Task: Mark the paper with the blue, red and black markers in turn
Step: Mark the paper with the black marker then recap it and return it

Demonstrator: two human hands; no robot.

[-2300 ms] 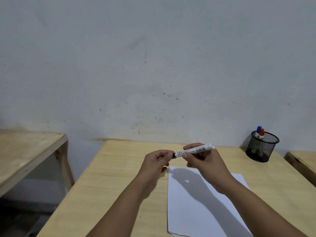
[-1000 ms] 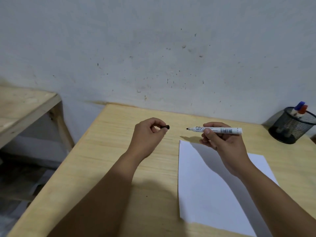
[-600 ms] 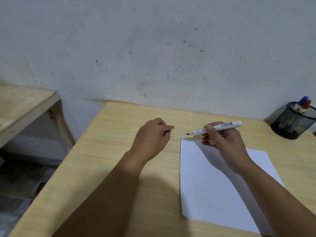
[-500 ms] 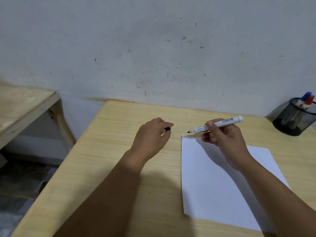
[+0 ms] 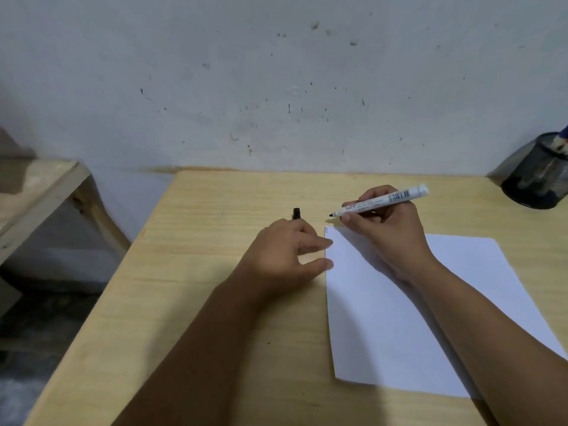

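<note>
Right hand (image 5: 387, 232): fingers closed around an uncapped black marker (image 5: 379, 200), tip poised just above the paper's (image 5: 430, 302) far left corner.
Left hand (image 5: 285, 256): fingers loosely spread, holding nothing, fingertips at the paper's left edge.
Cap (image 5: 296, 213): on the wooden table (image 5: 215, 302), just beyond the left hand.
Existing marks: two small strokes (image 5: 326, 230) at that corner.
Doing it well: press the sheet flat, lower the tip beside the strokes, draw lightly.
Mesh pen cup (image 5: 536, 176): far right, well apart.

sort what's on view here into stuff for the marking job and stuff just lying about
For the job:
black marker in right hand
black cap on table
paper, left hand at its edge
mesh pen cup with other markers

Just about:
side bench
</note>
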